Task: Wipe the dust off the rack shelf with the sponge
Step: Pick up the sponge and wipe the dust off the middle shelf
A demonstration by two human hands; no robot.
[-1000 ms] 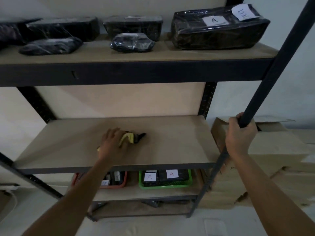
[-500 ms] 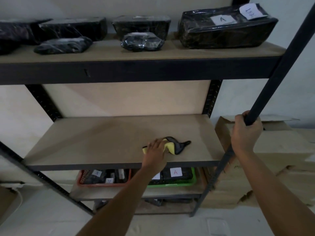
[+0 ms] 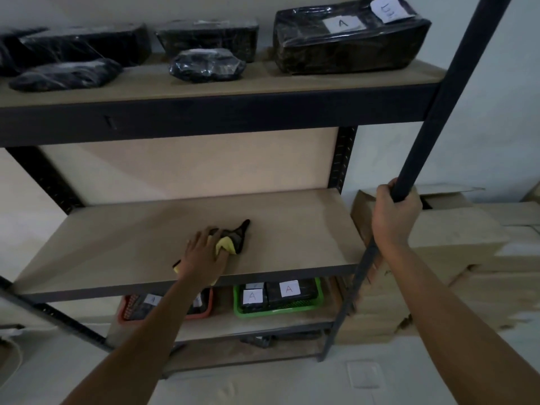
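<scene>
We press sponge (image 3: 230,242) on shelf (image 3: 117,238) near front edge with left hand (image 3: 204,255), fingers flat. Our right hand (image 3: 393,217) grips post (image 3: 438,106) at right.

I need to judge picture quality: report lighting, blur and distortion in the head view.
Head view: dim, flat light, the shelf readable but dull; the wide lens bends the post gripped by the right hand into a slant; soft blur on the boxes; the sponge under the left hand stays fairly sharp.
</scene>
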